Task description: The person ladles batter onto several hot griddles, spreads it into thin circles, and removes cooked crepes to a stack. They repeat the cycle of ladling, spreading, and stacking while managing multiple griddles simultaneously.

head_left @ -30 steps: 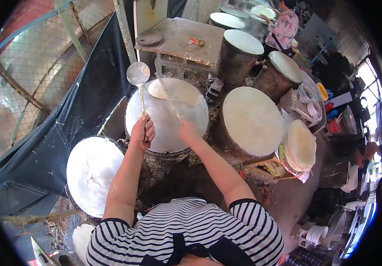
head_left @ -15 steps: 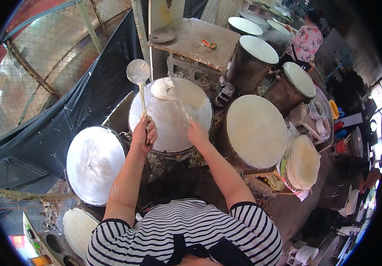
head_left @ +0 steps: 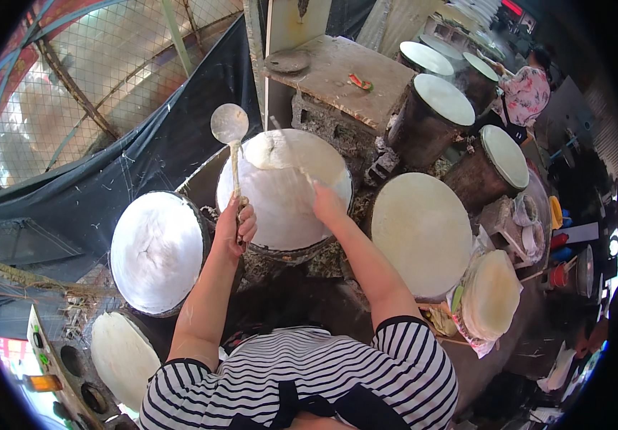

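My left hand [head_left: 236, 226] is closed around the handle of a long ladle [head_left: 229, 123], whose round, batter-smeared bowl points up and away from me. My right hand [head_left: 329, 206] grips a thin spatula [head_left: 306, 173]. Its far part is smeared by motion over the middle griddle [head_left: 284, 218]. White batter [head_left: 269, 152] covers this round griddle, thicker at the far left and yellower toward the far right. Both hands are above its near half, the left at the left rim and the right near the right rim.
Beside me stand a left griddle [head_left: 157, 252] with a whitish coating and a right griddle [head_left: 420, 235] with a pale round sheet. A stack of thin pancakes [head_left: 491, 295] lies farther right. Drum stoves [head_left: 430, 118] and a person in a flowered top [head_left: 526, 97] are beyond.
The view has shifted, so the surroundings sit a little farther right and lower. My right hand has moved slightly right with the spatula. My left hand still holds the ladle raised.
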Demonstrator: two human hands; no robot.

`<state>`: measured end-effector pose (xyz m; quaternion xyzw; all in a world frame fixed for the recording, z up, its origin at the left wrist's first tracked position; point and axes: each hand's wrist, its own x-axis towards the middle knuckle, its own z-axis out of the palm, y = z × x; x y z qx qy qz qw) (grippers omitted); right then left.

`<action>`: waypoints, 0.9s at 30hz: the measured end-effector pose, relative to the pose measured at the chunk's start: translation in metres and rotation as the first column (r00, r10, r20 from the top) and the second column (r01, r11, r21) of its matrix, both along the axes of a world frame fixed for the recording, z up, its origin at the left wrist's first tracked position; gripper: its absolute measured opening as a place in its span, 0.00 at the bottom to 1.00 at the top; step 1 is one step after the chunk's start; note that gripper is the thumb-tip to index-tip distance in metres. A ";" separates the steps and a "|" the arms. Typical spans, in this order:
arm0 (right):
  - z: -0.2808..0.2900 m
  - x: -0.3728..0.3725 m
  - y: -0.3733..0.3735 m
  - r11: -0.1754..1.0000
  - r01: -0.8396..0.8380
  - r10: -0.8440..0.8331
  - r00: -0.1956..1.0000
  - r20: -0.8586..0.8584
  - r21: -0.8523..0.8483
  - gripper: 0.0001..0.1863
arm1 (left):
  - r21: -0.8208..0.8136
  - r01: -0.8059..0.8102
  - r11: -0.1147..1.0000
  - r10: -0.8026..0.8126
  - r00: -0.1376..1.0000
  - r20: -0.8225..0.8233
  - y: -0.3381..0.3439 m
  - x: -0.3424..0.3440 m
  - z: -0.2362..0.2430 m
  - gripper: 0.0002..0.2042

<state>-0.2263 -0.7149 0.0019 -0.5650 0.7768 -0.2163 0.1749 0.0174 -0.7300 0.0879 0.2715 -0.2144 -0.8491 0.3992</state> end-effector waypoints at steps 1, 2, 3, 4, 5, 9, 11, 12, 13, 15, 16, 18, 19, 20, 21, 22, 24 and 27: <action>-0.004 0.003 0.001 0.999 -0.048 0.048 0.999 0.010 0.012 0.20 | -0.001 -0.002 1.000 0.002 1.000 -0.018 0.002 0.000 -0.001 0.13; -0.010 0.007 0.003 0.995 -0.100 0.100 0.995 0.012 0.008 0.20 | -0.003 -0.011 1.000 0.011 1.000 -0.024 0.004 -0.001 -0.001 0.13; -0.019 0.012 0.005 0.989 -0.149 0.149 0.989 0.014 0.004 0.20 | -0.006 -0.018 1.000 0.018 0.999 -0.030 0.005 -0.002 0.000 0.13; -0.025 0.016 0.008 0.979 -0.202 0.202 0.979 0.014 -0.002 0.20 | -0.009 -0.029 1.000 0.029 0.999 -0.038 0.006 -0.003 0.002 0.13; -0.031 0.015 0.013 0.969 -0.240 0.244 0.967 0.076 -0.062 0.20 | -0.008 -0.033 0.999 0.033 0.999 -0.032 0.007 -0.003 0.003 0.13; -0.017 -0.002 0.029 0.974 -0.214 0.224 0.960 0.169 -0.078 0.20 | 0.001 -0.056 0.998 0.056 0.998 -0.041 0.013 0.002 0.005 0.13; -0.002 -0.010 0.036 0.982 -0.188 0.187 0.972 0.139 -0.005 0.21 | 0.001 -0.055 0.998 0.055 0.997 -0.049 0.017 0.003 0.004 0.13; 0.001 -0.011 0.037 0.976 -0.217 0.213 0.969 0.126 0.012 0.21 | -0.005 -0.055 0.998 0.055 0.997 -0.047 0.019 0.004 0.003 0.13; 0.004 -0.011 0.038 0.970 -0.242 0.237 0.965 0.114 0.029 0.21 | -0.011 -0.052 0.999 0.051 0.998 -0.043 0.019 0.006 0.003 0.13; 0.010 -0.004 0.049 0.944 -0.325 0.295 0.903 0.312 0.049 0.21 | 0.002 -0.078 0.997 0.078 0.997 -0.028 0.023 0.011 0.005 0.13; 0.013 -0.006 0.049 0.928 -0.368 0.319 0.860 0.398 0.051 0.21 | 0.003 -0.092 0.996 0.092 0.995 -0.028 0.023 0.012 0.008 0.13; 0.009 -0.021 0.039 0.951 -0.308 0.284 0.908 0.309 0.031 0.21 | 0.008 -0.101 0.995 0.101 0.993 -0.056 0.025 0.016 0.009 0.13; 0.003 -0.026 0.033 0.960 -0.279 0.263 0.926 0.270 0.020 0.21 | 0.014 -0.106 0.994 0.107 0.992 -0.063 0.027 0.019 0.009 0.13; -0.002 -0.031 0.019 0.973 -0.229 0.220 0.949 0.225 0.016 0.21 | 0.014 -0.116 0.993 0.116 0.991 -0.060 0.028 0.020 0.012 0.14; -0.004 -0.038 -0.003 0.984 -0.178 0.173 0.968 0.179 0.010 0.21 | 0.015 -0.125 0.992 0.125 0.991 -0.056 0.029 0.020 0.016 0.14; -0.007 -0.040 -0.020 0.991 -0.135 0.132 0.981 0.140 0.006 0.21 | 0.020 -0.142 0.990 0.142 0.989 -0.046 0.032 0.022 0.016 0.14; -0.006 -0.048 -0.040 0.980 -0.201 0.200 0.974 0.111 -0.003 0.21 | 0.018 -0.133 0.991 0.134 0.989 -0.060 0.030 0.025 0.015 0.14; -0.012 -0.049 -0.039 0.920 -0.391 0.377 0.905 0.196 0.036 0.21 | 0.015 -0.133 0.991 0.134 0.988 -0.078 0.031 0.032 0.018 0.15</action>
